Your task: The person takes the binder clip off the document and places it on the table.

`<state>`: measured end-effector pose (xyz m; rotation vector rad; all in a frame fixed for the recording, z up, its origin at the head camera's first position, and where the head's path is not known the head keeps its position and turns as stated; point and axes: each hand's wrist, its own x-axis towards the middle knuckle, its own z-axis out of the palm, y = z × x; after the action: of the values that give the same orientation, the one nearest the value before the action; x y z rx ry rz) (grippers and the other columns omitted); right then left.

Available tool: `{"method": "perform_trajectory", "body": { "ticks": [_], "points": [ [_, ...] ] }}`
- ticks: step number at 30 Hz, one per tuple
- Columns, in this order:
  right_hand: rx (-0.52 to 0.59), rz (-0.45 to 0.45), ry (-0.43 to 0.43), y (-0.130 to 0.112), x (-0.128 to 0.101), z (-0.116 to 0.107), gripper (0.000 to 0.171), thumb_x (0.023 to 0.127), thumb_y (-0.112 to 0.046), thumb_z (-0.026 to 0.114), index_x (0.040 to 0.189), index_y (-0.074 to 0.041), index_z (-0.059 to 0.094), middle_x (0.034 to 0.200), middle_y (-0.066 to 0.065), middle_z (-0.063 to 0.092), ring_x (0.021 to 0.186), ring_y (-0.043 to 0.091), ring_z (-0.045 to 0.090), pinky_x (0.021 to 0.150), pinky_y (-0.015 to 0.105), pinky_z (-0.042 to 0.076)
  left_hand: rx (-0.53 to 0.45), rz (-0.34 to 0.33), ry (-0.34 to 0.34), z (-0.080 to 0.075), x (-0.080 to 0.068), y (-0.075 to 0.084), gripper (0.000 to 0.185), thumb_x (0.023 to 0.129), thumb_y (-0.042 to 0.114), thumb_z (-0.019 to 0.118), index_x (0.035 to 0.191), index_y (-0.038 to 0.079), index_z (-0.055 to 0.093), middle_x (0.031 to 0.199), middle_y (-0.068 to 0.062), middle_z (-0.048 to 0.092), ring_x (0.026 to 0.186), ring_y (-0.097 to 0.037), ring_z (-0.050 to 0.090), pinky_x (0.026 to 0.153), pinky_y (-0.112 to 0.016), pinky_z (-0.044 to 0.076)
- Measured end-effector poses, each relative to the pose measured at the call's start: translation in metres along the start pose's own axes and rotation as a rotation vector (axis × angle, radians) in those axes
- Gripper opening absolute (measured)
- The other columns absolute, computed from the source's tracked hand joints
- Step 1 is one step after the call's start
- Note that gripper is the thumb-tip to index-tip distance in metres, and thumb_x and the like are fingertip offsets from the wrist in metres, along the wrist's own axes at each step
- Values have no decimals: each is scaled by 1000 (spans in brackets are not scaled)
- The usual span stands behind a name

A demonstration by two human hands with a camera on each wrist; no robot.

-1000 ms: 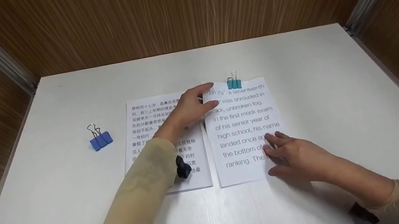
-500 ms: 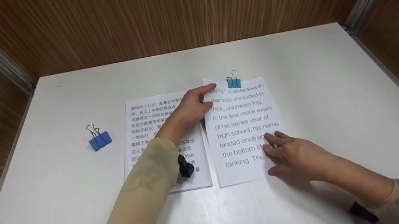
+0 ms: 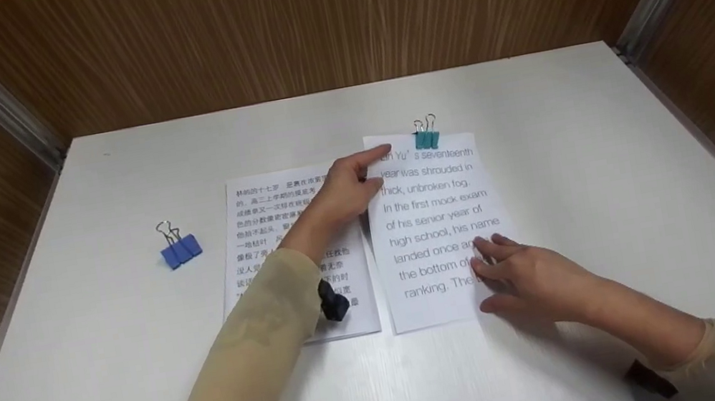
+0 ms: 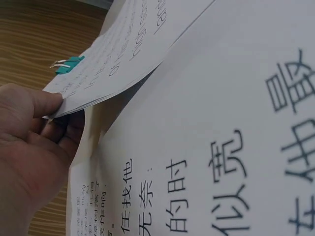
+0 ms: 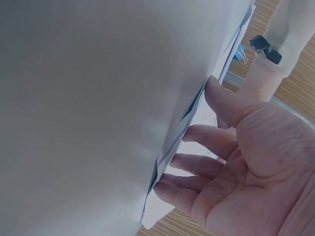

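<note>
Left hand point(image 3: 342, 196) pinching top-left corner of English sheets point(image 3: 439, 230) (teal clip point(image 3: 427, 138) on top); right hand point(image 3: 534, 276) fingers flat, pressing lower right edge.

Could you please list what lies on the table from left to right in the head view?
blue binder clip → Chinese-text sheets → left hand → teal binder clip → right hand

Teal clip point(image 3: 427, 138), blue clip point(image 3: 181, 250), white table point(image 3: 569, 121).
</note>
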<state>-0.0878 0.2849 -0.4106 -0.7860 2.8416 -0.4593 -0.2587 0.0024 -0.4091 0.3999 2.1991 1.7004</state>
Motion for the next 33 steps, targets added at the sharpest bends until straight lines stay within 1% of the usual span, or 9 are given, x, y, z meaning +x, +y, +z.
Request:
{"method": "perform_trajectory", "body": {
  "ticks": [8, 16, 18, 20, 22, 25, 27, 30, 33],
  "points": [
    [10, 2, -3, 0, 0, -2, 64, 91, -26, 86, 143, 3, 63, 156, 28, 49, 144, 51, 45, 113, 60, 45, -45, 41, 41, 4, -12, 10, 60, 106, 0, 58, 156, 33, 56, 139, 3, 68, 112, -13, 69, 97, -27, 55],
    [45, -10, 17, 10, 0, -5, 61, 92, -26, 86, 143, -1, 65, 155, 26, 52, 144, 49, 48, 112, 61, 45, -38, 110, 67, 9, -18, 20, 58, 107, 0, 57, 156, 32, 56, 137, 2, 68, 107, -14, 71, 88, -27, 57],
    [72, -23, 65, 13, 0, -6, 60, 92, -25, 86, 144, -2, 65, 154, 24, 54, 141, 46, 52, 110, 58, 48, -35, 130, 72, 11, -20, 22, 58, 107, -1, 56, 156, 31, 56, 136, 0, 69, 104, -16, 72, 85, -27, 57],
    [110, -34, 138, 17, 1, -8, 58, 92, -23, 86, 143, -3, 66, 152, 22, 57, 136, 42, 59, 97, 50, 58, -42, 145, 72, 13, -22, 25, 58, 107, -1, 56, 156, 29, 56, 134, -1, 70, 101, -17, 73, 82, -27, 58],
    [136, -50, 229, 20, 3, -13, 57, 92, -21, 86, 143, -3, 67, 149, 19, 60, 132, 40, 62, 90, 48, 60, -47, 160, 72, 13, -25, 27, 58, 106, -2, 56, 155, 28, 57, 130, -4, 72, 99, -18, 74, 78, -27, 58],
    [163, -62, 369, 23, 7, -26, 55, 91, -17, 87, 142, -4, 68, 145, 16, 65, 128, 39, 65, 91, 48, 61, -50, 178, 69, 14, -29, 30, 57, 106, -3, 56, 155, 27, 58, 128, -5, 73, 97, -18, 74, 75, -26, 58],
    [162, -62, 455, 26, 11, -39, 54, 91, -16, 87, 141, -5, 69, 141, 13, 68, 128, 39, 66, 101, 54, 56, -52, 189, 70, 14, -32, 31, 57, 106, -3, 56, 155, 27, 58, 125, -6, 74, 95, -18, 74, 73, -25, 57],
    [186, -43, 547, 31, 20, -61, 51, 92, -14, 86, 140, -9, 71, 137, 11, 71, 123, 36, 69, 102, 34, 57, -55, 191, 72, 13, -36, 31, 57, 106, -2, 57, 154, 29, 59, 120, -7, 75, 89, -19, 73, 68, -24, 55],
    [236, -10, 585, 36, 31, -82, 47, 94, -16, 84, 140, -12, 72, 136, 10, 72, 119, 34, 71, 95, 13, 50, -64, 190, 74, 13, -39, 30, 57, 106, -2, 57, 154, 29, 59, 118, -7, 76, 89, -20, 73, 68, -24, 56]
  ]
}}
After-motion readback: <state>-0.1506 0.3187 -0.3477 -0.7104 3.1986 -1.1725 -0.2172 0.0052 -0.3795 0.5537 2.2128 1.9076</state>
